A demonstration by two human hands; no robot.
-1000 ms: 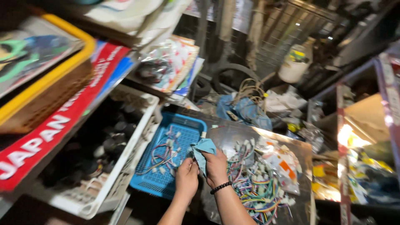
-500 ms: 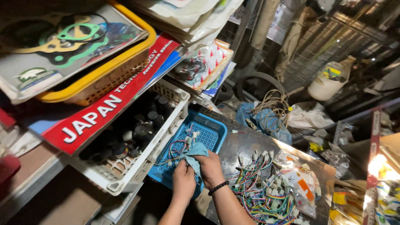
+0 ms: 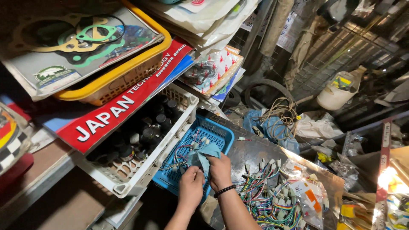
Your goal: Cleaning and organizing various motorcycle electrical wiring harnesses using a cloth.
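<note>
Both my hands are at the near edge of a blue plastic basket (image 3: 219, 132) that holds coloured wire harnesses (image 3: 182, 154). My left hand (image 3: 191, 186) and my right hand (image 3: 220, 171), which wears a black bead bracelet, are closed together on a light blue cloth (image 3: 205, 152) that hangs over the basket. What lies inside the cloth is hidden.
A white crate (image 3: 181, 123) of dark round parts sits left of the basket, under a yellow tray (image 3: 128, 70) and flat packets of gaskets. A pile of multicoloured wire connectors (image 3: 266, 191) lies to the right. Blue bags (image 3: 268, 125), cable coils and a white jug (image 3: 336, 91) stand behind.
The view has swung down and left, so the shelf items look larger. My hands stay on the cloth at the blue basket, working it slightly.
</note>
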